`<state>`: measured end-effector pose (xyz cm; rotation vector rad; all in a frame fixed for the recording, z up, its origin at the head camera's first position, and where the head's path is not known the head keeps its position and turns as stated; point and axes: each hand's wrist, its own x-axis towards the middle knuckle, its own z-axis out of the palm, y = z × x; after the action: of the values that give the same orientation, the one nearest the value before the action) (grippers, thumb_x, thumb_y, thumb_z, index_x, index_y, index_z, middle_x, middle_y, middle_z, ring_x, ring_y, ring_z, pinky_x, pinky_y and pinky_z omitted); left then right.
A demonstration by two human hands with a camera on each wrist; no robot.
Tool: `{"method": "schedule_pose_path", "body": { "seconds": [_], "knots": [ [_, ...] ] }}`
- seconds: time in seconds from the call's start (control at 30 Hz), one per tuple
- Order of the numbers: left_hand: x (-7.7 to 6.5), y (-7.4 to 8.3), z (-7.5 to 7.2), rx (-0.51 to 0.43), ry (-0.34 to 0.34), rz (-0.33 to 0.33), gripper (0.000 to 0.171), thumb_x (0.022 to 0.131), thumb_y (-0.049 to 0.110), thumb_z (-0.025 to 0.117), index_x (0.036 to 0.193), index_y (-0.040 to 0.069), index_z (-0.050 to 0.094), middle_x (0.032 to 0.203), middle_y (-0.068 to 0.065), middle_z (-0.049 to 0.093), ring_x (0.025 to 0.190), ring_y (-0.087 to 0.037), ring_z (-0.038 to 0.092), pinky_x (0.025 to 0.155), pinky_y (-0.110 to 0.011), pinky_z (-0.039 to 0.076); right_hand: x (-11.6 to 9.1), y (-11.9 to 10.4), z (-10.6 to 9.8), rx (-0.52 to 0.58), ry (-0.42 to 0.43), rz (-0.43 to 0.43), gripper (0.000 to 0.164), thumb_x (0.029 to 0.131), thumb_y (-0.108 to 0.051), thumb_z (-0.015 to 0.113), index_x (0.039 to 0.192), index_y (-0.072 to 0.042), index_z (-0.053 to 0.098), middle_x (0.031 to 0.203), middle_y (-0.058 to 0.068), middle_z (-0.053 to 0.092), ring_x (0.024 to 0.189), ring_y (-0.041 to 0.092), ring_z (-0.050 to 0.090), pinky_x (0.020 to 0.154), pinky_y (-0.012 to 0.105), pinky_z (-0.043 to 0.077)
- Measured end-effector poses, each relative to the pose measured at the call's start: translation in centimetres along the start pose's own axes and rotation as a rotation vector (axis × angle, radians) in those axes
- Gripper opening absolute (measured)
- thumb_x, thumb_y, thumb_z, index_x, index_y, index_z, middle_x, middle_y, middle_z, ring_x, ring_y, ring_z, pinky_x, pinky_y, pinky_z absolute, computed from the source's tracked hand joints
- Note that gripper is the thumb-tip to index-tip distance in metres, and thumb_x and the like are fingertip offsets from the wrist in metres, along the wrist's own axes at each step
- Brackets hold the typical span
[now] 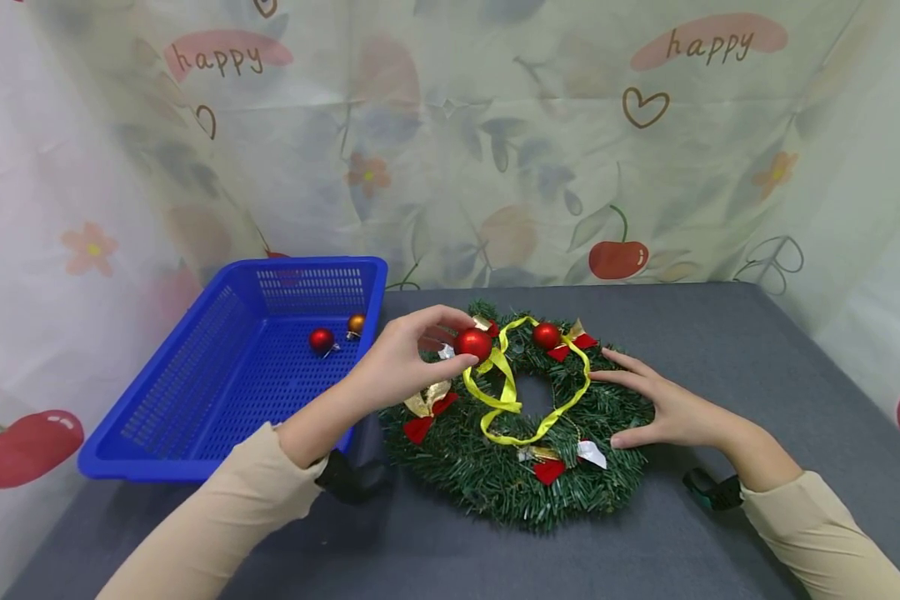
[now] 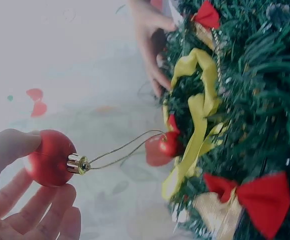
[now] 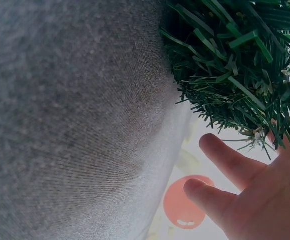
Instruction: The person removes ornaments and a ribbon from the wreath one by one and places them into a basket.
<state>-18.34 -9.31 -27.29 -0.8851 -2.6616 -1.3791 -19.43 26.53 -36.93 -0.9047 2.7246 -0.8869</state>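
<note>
Between thumb and fingers, my left hand (image 1: 393, 358) pinches a shiny red Christmas ball (image 1: 473, 344) above the wreath's left side. In the left wrist view, that ball (image 2: 52, 157) shows a gold cap and a thin gold string loop stretching toward the wreath. The round green wreath (image 1: 465, 467) lies on the table, trimmed with a yellow ribbon (image 1: 506, 396), red and gold bows and a second red ball (image 1: 547, 336). My right hand (image 1: 671, 408) is at the wreath's right edge, fingers spread. The right wrist view shows its fingers (image 3: 230, 165) beside the green needles.
A blue plastic basket (image 1: 228, 471) stands left of the wreath. Inside it lie a red ball (image 1: 321, 340) and a gold ball (image 1: 356, 324). A dark grey cloth (image 1: 690, 333) covers the table. Patterned curtains (image 1: 450, 167) hang behind and at both sides.
</note>
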Motion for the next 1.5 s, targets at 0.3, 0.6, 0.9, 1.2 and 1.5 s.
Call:
{"method": "schedule_pose_path", "body": {
  "seconds": [0.3, 0.6, 0.9, 1.2, 1.5],
  "knots": [
    [-0.4, -0.8, -2.2, 0.011, 0.082, -0.050, 0.035, 0.084, 0.020, 0.070, 0.117, 0.014, 0.060, 0.113, -0.006, 0.064, 0.099, -0.018, 0.063, 0.090, -0.038, 0.051, 0.0, -0.1, 0.0, 0.000, -0.006, 0.014, 0.076, 0.076, -0.037, 0.075, 0.141, -0.019, 0.040, 0.155, 0.018, 0.013, 0.137, 0.049, 0.018, 0.095, 0.070, 0.030],
    [-0.8, -1.8, -3.9, 0.001, 0.136, -0.078, 0.038, 0.083, 0.016, 0.070, 0.118, 0.010, 0.059, 0.115, -0.010, 0.063, 0.101, -0.023, 0.063, 0.090, -0.041, 0.051, 0.0, -0.1, 0.0, -0.001, -0.012, 0.029, 0.075, 0.077, -0.038, 0.074, 0.141, -0.020, 0.040, 0.155, 0.016, 0.012, 0.137, 0.049, 0.018, 0.094, 0.070, 0.031],
    [-1.2, -2.4, -5.6, 0.010, 0.182, -0.139, 0.036, 0.084, 0.018, 0.069, 0.118, 0.010, 0.059, 0.116, -0.011, 0.063, 0.100, -0.024, 0.064, 0.086, -0.040, 0.054, 0.0, -0.5, -0.1, -0.019, -0.010, 0.042, 0.076, 0.076, -0.042, 0.074, 0.140, -0.021, 0.041, 0.155, 0.016, 0.012, 0.137, 0.048, 0.019, 0.095, 0.069, 0.032],
    [-1.5, -2.8, -6.9, 0.037, 0.202, -0.178, 0.038, 0.086, 0.021, 0.068, 0.121, 0.011, 0.057, 0.120, -0.011, 0.061, 0.105, -0.026, 0.063, 0.087, -0.043, 0.053, -0.2, -0.9, -0.4, -0.109, 0.014, 0.044, 0.076, 0.074, -0.050, 0.072, 0.139, -0.024, 0.042, 0.156, 0.013, 0.014, 0.137, 0.047, 0.022, 0.095, 0.066, 0.034],
    [-1.9, -3.3, -7.8, 0.070, 0.220, -0.208, 0.041, 0.086, 0.025, 0.067, 0.123, 0.011, 0.056, 0.123, -0.011, 0.060, 0.108, -0.028, 0.062, 0.078, -0.034, 0.056, -0.5, -1.1, -0.4, -0.145, 0.034, 0.035, 0.074, 0.075, -0.048, 0.073, 0.139, -0.023, 0.044, 0.155, 0.018, 0.011, 0.134, 0.050, 0.022, 0.092, 0.068, 0.034]
  ]
}}
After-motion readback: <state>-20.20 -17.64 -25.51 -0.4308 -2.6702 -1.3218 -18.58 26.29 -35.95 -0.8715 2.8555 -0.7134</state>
